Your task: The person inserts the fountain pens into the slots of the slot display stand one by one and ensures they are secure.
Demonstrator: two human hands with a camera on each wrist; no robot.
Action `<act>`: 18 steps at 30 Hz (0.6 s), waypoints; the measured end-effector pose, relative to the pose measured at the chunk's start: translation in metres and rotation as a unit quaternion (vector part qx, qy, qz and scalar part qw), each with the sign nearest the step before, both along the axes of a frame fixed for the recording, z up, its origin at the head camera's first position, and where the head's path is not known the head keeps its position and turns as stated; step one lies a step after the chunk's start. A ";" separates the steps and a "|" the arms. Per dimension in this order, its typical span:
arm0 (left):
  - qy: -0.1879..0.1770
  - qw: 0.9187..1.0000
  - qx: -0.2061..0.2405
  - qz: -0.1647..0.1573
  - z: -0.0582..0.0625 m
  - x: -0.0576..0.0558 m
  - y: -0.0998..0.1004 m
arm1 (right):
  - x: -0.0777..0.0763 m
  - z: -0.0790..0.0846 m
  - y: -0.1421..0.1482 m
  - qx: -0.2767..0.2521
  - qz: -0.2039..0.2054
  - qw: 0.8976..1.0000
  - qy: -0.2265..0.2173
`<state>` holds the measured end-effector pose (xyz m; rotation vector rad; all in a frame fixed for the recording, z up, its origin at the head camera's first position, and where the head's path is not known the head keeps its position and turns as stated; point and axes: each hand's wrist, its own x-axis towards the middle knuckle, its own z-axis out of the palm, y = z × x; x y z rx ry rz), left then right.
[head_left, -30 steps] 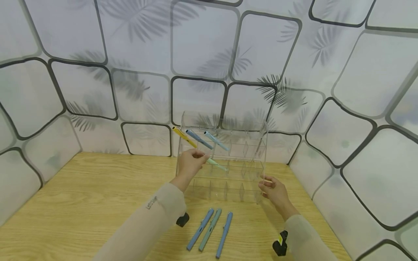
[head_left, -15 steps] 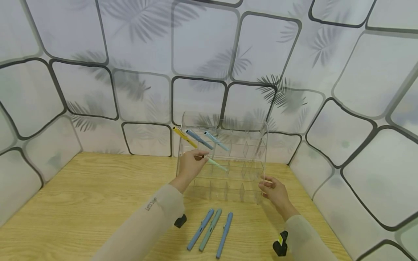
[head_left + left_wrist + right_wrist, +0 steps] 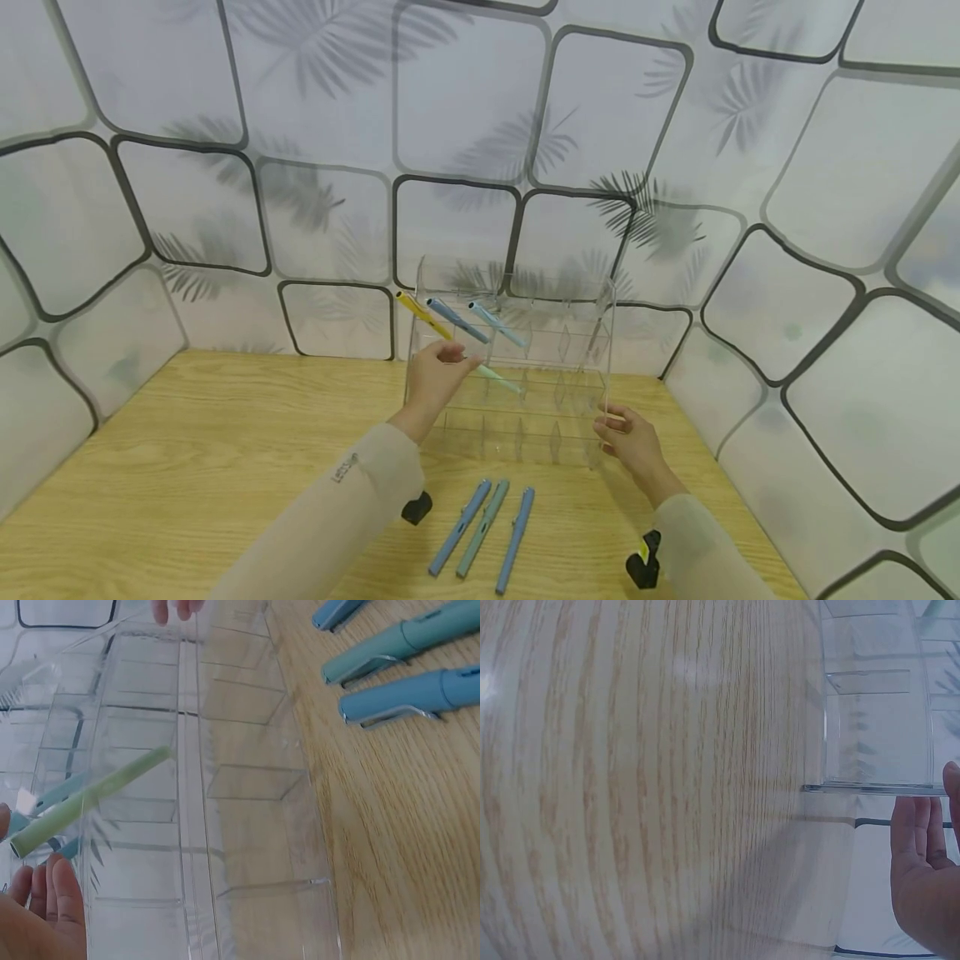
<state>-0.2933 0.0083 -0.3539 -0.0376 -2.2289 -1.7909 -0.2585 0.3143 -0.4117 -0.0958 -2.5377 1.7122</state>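
Observation:
My left hand (image 3: 437,377) is at the left part of a clear acrylic pen rack (image 3: 540,400), its fingers around the near end of a light green pen (image 3: 94,796) without closing on it. That pen lies slanted in a middle tier. My right hand (image 3: 633,442) pinches the rack's right side panel (image 3: 877,787) low down, thumb on one face and fingers on the other. On the upper tier rest a yellow pen (image 3: 423,315), a blue-grey pen (image 3: 457,320) and a light blue pen (image 3: 497,323), side by side.
On the wooden table (image 3: 225,467) in front of the rack lie a blue pen (image 3: 460,527), a green pen (image 3: 483,528) and another blue pen (image 3: 515,540). A patterned wall covering (image 3: 465,92) stands close behind the rack and along both sides.
My left fingers shift slightly at the end of the light green pen, which stays in the tier. My right hand, the rack and the other pens have not moved.

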 end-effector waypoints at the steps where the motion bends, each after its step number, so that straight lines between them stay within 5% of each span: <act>1: -0.005 1.000 0.007 0.003 0.001 0.000 0.000 | 0.000 0.000 0.000 0.001 -0.001 1.000 0.000; 9: -0.030 0.999 0.038 0.008 0.003 0.002 0.002 | 0.001 0.000 0.000 0.002 0.000 1.000 -0.004; 18: -0.008 1.000 0.027 0.010 0.003 0.003 0.004 | 0.000 0.000 0.000 0.003 -0.002 1.000 -0.001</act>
